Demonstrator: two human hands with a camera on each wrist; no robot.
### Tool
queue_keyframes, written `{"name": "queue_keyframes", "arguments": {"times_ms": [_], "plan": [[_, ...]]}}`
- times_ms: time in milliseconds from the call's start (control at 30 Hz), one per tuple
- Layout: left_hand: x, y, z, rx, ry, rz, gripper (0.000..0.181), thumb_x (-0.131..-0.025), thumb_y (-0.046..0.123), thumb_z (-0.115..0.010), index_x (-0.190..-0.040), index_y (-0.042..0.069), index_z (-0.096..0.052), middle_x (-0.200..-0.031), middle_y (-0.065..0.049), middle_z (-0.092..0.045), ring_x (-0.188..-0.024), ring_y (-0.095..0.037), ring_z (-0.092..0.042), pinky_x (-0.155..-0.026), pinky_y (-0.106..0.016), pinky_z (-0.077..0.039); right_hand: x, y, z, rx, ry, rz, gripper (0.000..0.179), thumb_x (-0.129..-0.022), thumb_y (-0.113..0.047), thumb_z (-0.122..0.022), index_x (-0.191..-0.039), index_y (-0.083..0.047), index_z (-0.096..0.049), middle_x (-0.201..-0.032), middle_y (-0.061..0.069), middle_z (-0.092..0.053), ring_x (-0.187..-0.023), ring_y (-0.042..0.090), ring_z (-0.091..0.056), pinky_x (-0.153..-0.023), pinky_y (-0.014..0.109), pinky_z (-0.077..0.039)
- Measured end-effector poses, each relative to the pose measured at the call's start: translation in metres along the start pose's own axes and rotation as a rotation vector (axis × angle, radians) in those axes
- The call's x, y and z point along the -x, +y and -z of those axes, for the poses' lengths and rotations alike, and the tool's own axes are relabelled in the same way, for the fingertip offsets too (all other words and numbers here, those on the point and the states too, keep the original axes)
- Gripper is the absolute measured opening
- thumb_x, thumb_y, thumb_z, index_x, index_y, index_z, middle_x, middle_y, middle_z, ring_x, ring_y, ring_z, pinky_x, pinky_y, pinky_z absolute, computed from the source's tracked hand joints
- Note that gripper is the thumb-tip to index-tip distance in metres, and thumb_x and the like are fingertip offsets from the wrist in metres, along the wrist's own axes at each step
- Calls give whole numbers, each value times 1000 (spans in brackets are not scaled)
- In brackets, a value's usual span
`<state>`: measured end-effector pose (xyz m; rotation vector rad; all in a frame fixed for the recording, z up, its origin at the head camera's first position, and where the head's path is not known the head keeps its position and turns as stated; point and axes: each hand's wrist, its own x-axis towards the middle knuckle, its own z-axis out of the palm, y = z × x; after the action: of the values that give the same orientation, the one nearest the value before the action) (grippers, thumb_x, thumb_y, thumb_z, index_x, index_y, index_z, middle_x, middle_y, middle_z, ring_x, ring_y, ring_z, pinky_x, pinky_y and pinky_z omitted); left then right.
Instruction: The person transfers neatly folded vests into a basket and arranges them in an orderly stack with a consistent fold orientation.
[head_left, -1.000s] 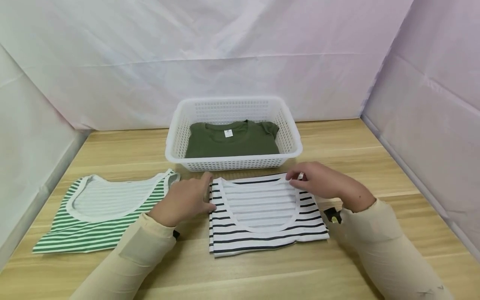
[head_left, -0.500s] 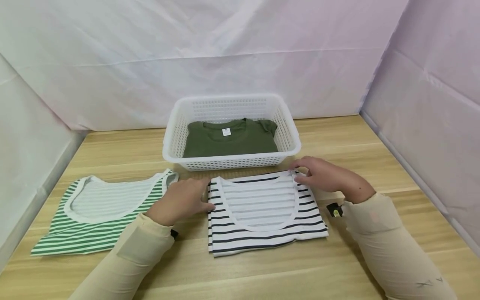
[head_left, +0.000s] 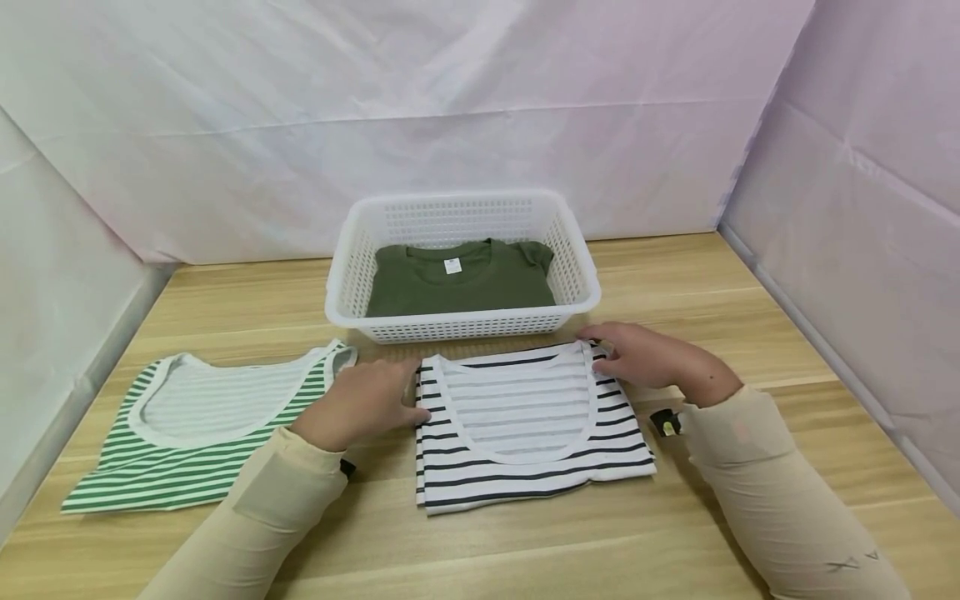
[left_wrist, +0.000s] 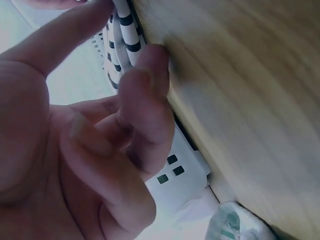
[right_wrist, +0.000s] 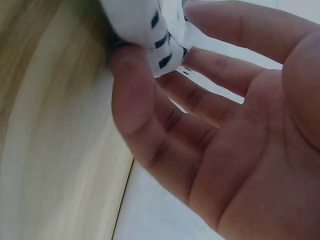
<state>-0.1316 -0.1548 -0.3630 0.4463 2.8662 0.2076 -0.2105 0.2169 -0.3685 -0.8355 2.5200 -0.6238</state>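
Note:
A folded white shirt with black stripes [head_left: 525,482] lies flat on the table, its wide neckline toward the back. At its left edge, my left hand [head_left: 363,400] grips the side, thumb on top; in the left wrist view the other fingers curl by the striped folds [left_wrist: 129,35]. My right hand [head_left: 656,358] holds the far right shoulder corner. The right wrist view has curled fingers [right_wrist: 132,90] under the cloth [right_wrist: 137,25] and the thumb on the upper side. Left of these lies a folded green-striped shirt [head_left: 172,471], partly behind my left hand.
A white plastic basket [head_left: 461,322] stands behind the black-striped shirt, with a folded olive-green T-shirt [head_left: 465,292] inside. White cloth walls [head_left: 480,83] enclose the back and sides of the wooden table [head_left: 525,558].
My right hand has shifted slightly right and settled at the shirt's far right corner. My left hand stays at the left edge. The shirts and basket stay in place.

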Motion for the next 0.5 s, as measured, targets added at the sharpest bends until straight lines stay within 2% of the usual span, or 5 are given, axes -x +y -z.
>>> {"name": "queue_keyframes", "arguments": {"times_ms": [133,300,500], "plan": [[0,-1,-1,0,-5,-6,62,-81,50,-77,-126,12,-56,-91,-4,-67,-84,-25,-67,-71,-50,-53,-3,-1,-1,28,17,1,44,-96,-5,-59,-138,6,-53,-133,22,-60,-119,32,-59,-101,54,-47],[-1,0,-2,19,-44,-1,67,-83,57,-72,-129,11,-53,-103,-6,-69,-86,-23,-68,-70,-48,-54,-5,-2,-3,37,35,-1,36,-94,-4,-60,-129,4,-61,-121,17,-66,-115,31,-60,-99,53,-47],[0,-1,-3,8,-38,-8,68,-80,56,-77,-126,12,-52,-99,-7,-68,-84,-24,-68,-69,-47,-54,-7,-3,-6,46,46,5,32,-93,-3,-62,-124,2,-64,-112,14,-67,-106,26,-60,-94,49,-49]]}}
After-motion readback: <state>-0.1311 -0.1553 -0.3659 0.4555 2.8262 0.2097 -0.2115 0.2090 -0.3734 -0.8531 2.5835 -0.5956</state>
